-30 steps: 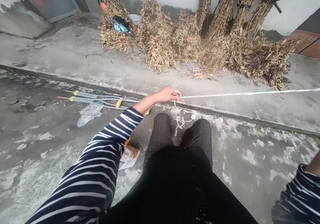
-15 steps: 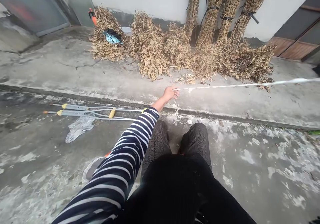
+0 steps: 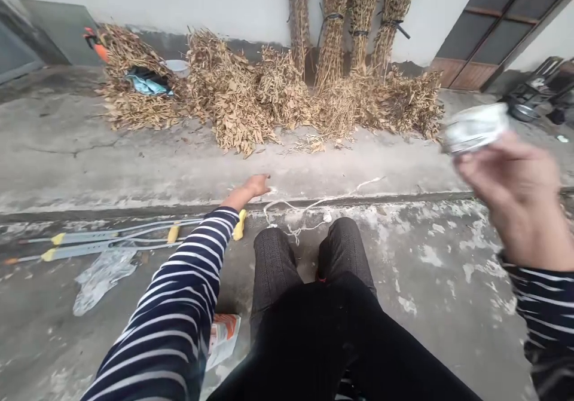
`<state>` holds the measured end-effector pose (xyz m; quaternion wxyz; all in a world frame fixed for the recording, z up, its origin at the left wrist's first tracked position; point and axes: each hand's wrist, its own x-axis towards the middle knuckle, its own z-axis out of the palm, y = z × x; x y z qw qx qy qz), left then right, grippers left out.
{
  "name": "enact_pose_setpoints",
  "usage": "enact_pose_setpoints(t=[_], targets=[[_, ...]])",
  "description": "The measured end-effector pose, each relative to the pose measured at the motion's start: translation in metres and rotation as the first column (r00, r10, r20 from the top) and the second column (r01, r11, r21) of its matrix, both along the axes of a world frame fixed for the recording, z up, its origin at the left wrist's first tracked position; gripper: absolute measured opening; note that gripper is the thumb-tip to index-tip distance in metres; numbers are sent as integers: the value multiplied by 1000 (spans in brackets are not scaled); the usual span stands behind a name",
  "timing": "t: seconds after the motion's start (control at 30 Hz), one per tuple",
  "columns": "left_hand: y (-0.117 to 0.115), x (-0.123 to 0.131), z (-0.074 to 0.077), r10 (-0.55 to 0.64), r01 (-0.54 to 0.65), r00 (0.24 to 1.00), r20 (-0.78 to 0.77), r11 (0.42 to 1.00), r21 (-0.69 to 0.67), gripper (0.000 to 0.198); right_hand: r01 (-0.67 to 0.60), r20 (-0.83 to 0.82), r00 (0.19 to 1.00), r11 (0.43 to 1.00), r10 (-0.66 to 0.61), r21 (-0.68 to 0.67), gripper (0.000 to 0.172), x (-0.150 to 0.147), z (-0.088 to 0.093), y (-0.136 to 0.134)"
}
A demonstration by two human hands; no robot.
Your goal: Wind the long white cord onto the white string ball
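I sit on a concrete floor with my dark-trousered legs (image 3: 314,269) stretched forward. My left hand (image 3: 253,186), in a striped sleeve, reaches out low over the floor and pinches one end of a white string (image 3: 314,205). The string lies slack in loops on the floor beyond my knees. My right hand (image 3: 515,192) is raised close to the camera at the right, blurred by motion, with its fingers closed round a whitish ball of string (image 3: 475,127).
Dry brown plant bundles (image 3: 251,96) are heaped and leaned against the white wall. A pair of crutches (image 3: 112,239) and a clear plastic bag (image 3: 101,272) lie at the left. An orange-white packet (image 3: 222,335) sits by my left thigh. A dark door (image 3: 493,24) stands at the right.
The string was taut from my left hand off to the right; now it lies slack on the floor. My right hand has swung into view holding the ball. My left hand dropped lower.
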<state>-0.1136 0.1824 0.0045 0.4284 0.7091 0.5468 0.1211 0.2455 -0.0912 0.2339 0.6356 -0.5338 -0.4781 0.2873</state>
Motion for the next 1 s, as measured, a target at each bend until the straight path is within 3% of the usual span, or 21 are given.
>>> enact_pose_setpoints(t=[0.07,0.13,0.23,0.27,0.33,0.47,0.6,0.7,0.87,1.0], targets=[[-19,37,15,-98,99,974,203,995,6,49,-142,-212,972,970,100,-196,40,-18,-19,12],[-47,76,32,-198,208,915,351,978,8,50,-307,-374,911,893,175,-329,50,-37,-45,30],[-87,123,54,-282,353,644,711,934,51,58,-471,-441,845,809,301,-352,58,-56,-77,53],[-96,133,58,-281,353,583,762,933,74,58,-505,-448,830,790,333,-348,60,-59,-83,57],[-109,144,60,-264,296,533,804,948,115,53,-536,-458,813,771,361,-345,63,-60,-92,62],[-115,139,52,-247,190,596,764,968,165,38,-534,-493,806,763,329,-365,61,-52,-99,60],[-116,125,49,-286,206,663,691,958,199,20,-519,-490,802,805,341,-289,60,-45,-104,55],[-115,117,45,-256,221,689,678,965,140,18,-448,-488,819,868,302,-215,57,-40,-106,53],[-108,100,26,-206,251,735,646,968,23,16,-358,-434,865,916,253,-180,57,-24,-104,52],[-108,79,17,-156,309,707,689,946,-103,15,-308,-331,910,943,251,-129,52,-15,-103,53]])
